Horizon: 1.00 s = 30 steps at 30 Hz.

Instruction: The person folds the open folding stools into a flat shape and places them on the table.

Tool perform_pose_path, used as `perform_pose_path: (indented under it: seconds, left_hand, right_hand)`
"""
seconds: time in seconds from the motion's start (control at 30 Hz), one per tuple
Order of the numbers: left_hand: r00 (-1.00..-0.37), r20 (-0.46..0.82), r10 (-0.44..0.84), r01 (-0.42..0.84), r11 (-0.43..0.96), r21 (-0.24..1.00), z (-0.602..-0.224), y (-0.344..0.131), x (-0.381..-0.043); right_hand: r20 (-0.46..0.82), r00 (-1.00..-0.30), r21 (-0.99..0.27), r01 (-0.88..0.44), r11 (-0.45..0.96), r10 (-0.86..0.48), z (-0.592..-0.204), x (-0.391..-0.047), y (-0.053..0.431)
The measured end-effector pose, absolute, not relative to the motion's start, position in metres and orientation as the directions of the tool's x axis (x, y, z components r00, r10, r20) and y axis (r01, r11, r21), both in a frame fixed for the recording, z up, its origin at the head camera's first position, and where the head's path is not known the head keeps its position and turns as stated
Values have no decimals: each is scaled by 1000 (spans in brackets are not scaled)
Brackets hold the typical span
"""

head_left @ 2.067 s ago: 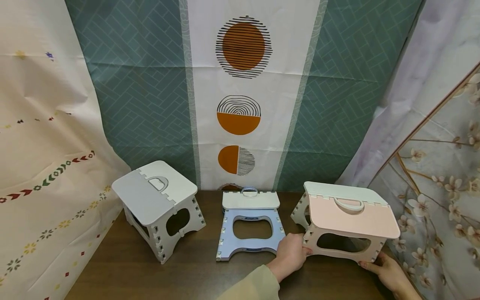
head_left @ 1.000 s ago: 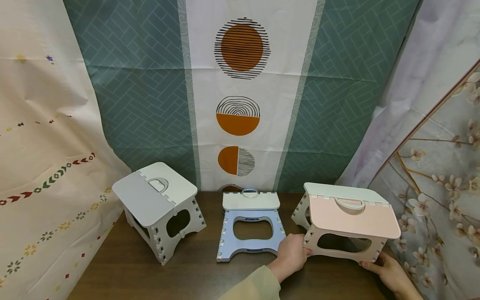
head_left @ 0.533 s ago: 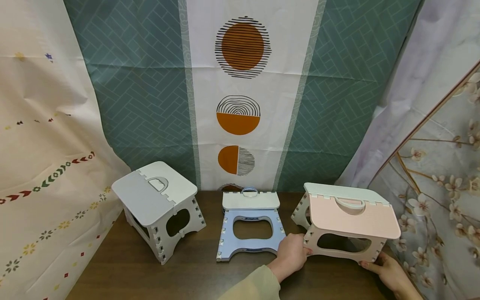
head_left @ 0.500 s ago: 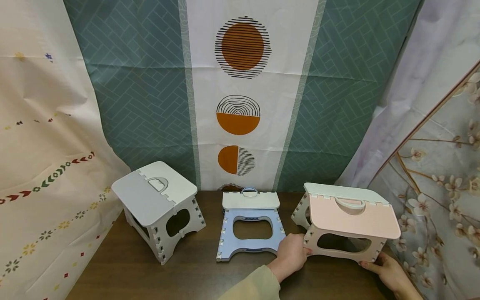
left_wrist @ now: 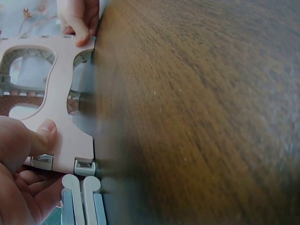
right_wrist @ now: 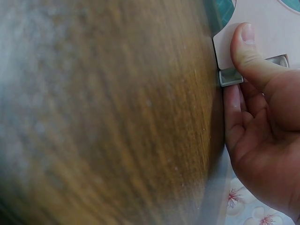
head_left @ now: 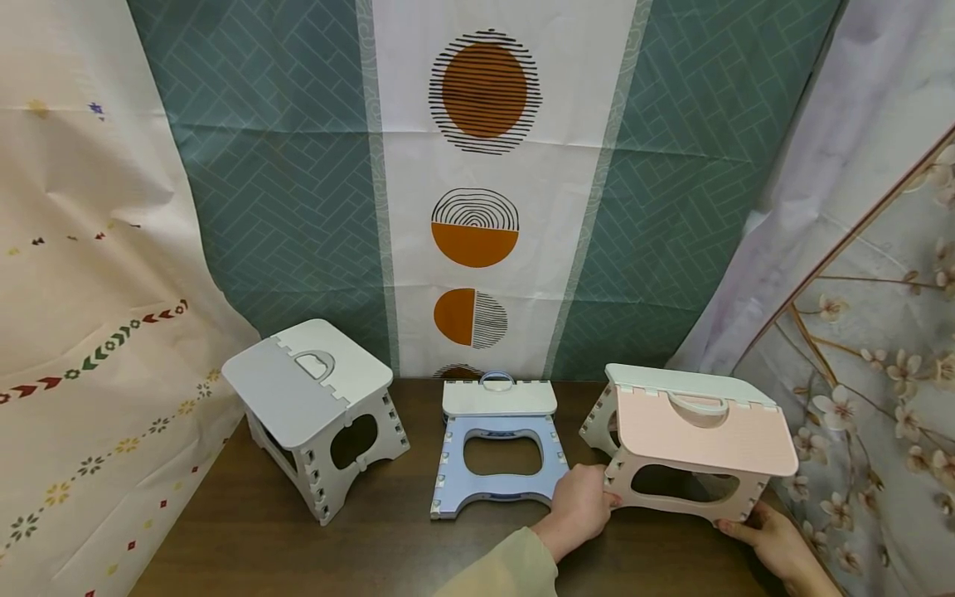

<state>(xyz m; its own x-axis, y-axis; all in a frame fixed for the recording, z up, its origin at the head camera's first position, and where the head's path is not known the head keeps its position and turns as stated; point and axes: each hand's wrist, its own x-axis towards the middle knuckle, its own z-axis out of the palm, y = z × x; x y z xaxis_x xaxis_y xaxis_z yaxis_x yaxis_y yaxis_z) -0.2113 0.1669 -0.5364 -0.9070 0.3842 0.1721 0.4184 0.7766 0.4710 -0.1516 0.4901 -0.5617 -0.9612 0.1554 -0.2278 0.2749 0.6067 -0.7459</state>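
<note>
A pink folding step stool (head_left: 705,431) with a mint rear top half and a carry handle stands unfolded at the right of the table. My left hand (head_left: 580,503) grips its front left leg; in the left wrist view the thumb (left_wrist: 46,133) lies on the pink panel and the other fingers go behind the hinged edge. At the front right leg, my right hand (head_left: 776,543) pinches the corner, its thumb (right_wrist: 247,44) on the panel face and the fingers behind the edge. A blue folding stool (head_left: 496,489) with a mint top lies folded flat right beside my left hand.
An unfolded grey and white folding stool (head_left: 309,390) stands at the left on the brown wooden table (head_left: 388,555). Behind hangs a green and white patterned cloth (head_left: 477,174). Floral cloths border both sides, the right cloth (head_left: 858,431) close to my right hand.
Both hands and the stools keep their places. Only the head view shifts very slightly.
</note>
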Motion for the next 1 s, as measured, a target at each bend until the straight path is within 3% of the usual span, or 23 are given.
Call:
perform_pose_path:
  seconds: [1.0]
  left_hand:
    - [-910,161,381,410,780,473,-536,168,-211]
  right_hand:
    - [-218,-963,-744,269,612,158,-564,-153,493]
